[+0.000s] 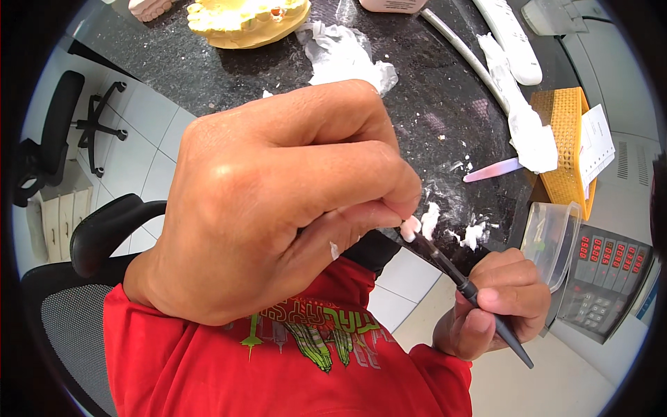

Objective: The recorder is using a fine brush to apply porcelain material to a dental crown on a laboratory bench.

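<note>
Large in the middle, my left hand (285,187) is closed in a pinch, with a white smear on its thumb. Its fingertips meet at the upper end of a slim dark pen-shaped tool (455,275); what they pinch there is hidden. My right hand (504,302) grips this tool, which slants down to the right. A small pinkish-white bit (410,228) shows beside the pinching fingertips. Just past it, white crumbly scraps (431,221) lie on the dark speckled table (417,118).
Crumpled white tissue (344,55) lies beyond my left hand, near a yellow dental cast (249,24). To the right are a pink-purple tapered stick (493,169), a yellow basket (566,149), a clear plastic container (549,243) and a device with red digits (604,278). Office chairs (62,306) stand left.
</note>
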The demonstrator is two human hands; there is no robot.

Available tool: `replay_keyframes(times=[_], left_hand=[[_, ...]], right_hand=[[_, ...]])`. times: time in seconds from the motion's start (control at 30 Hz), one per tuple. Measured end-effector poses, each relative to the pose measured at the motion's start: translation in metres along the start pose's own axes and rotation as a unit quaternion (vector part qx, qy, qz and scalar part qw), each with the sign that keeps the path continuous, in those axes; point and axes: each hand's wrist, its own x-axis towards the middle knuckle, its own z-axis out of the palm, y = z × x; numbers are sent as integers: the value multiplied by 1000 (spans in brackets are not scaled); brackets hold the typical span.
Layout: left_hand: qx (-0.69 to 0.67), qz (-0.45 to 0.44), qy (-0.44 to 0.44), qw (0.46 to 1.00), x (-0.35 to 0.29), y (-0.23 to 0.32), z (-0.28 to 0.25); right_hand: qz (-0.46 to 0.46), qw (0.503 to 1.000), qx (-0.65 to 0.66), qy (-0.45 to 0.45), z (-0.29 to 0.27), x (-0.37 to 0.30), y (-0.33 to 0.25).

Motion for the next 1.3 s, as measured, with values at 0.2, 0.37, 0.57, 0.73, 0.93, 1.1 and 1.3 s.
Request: replay_keyframes(times=[0.2, 0.37, 0.57, 0.73, 0.93, 1.1, 1.3], left_hand=[[14, 29, 20, 999, -3, -1, 3], [27, 41, 22, 999, -5, -2, 3], [35, 40, 20, 998, -4, -1, 4], [42, 40, 21, 998, -7, -3, 2], [46, 62, 33, 996, -8, -3, 3], [86, 104, 65, 989, -12, -10, 9], [150, 150, 120, 970, -23, -13, 22]], right_hand=[[9, 998, 17, 60, 1, -2, -1], [4, 1000, 2, 18, 1, -1, 0], [8, 1000, -4, 17, 2, 1, -1], [10, 1000, -9, 2, 3, 0, -2], [78, 994, -52, 54, -1, -3, -7], [45, 997, -69, 7, -13, -9, -7], [65, 994, -70, 44, -9, -11, -4]])
